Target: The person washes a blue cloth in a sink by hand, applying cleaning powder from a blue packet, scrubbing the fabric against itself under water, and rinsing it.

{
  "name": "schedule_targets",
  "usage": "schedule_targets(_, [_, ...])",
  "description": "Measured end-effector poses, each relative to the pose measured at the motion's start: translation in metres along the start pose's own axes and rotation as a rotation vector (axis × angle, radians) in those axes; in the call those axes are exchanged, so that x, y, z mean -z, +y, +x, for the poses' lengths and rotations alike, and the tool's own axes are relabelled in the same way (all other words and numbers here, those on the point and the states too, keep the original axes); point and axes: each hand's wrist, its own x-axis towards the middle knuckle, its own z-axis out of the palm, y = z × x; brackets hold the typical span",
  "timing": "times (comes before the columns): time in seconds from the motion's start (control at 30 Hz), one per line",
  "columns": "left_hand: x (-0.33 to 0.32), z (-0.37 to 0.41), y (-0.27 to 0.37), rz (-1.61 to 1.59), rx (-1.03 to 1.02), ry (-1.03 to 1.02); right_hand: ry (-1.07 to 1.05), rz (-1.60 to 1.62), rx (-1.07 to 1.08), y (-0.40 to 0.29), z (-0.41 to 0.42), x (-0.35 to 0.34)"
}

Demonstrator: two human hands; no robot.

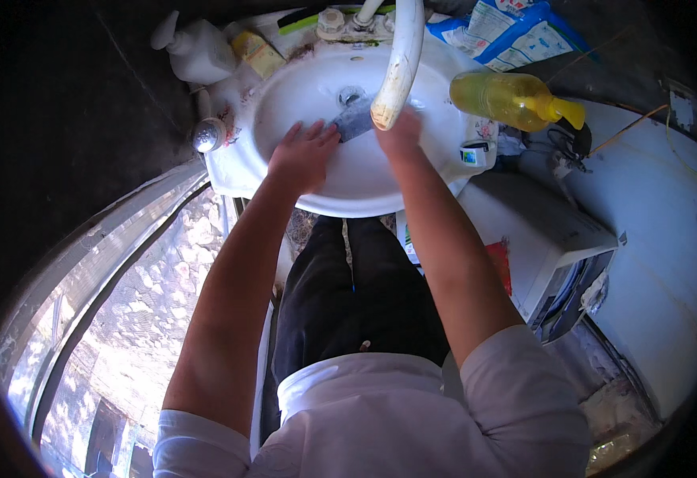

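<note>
Both my hands are inside a white ceramic washbasin. A flat, dark grey piece, perhaps cloth, lies between them, just below the drain. The fingertips of my left hand, palm down with the fingers slightly spread, touch its left edge. On the right, my right hand is blurred and bent beside the piece. A white curved spout partly covers that hand and the piece's right end, so its grip is hidden.
A white pump bottle and a yellowish packet stand at the back left. A yellow pump bottle lies on the right rim. Behind it rests a blue-and-white plastic bag. A white washing machine stands right of the basin.
</note>
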Motion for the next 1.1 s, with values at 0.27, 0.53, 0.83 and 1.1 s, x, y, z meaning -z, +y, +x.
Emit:
schedule_targets(0.27, [-0.009,-0.005,-0.003,-0.127,0.113,0.095,0.070,0.425,0.138,0.017,-0.025,0.088])
schedule_targets(0.53, [0.025,0.037,0.063,-1.954,0.870,-0.029,-0.284,1.375,-0.177,0.000,-0.082,0.146])
schedule_targets(0.83, [0.041,0.043,0.097,-2.780,0.402,-0.113,-0.393,1.970,-0.346,0.006,-0.125,0.177])
schedule_targets(1.1, [0.026,0.027,0.074,-2.769,0.365,0.180,-0.338,2.057,-0.574,0.015,-0.136,0.197])
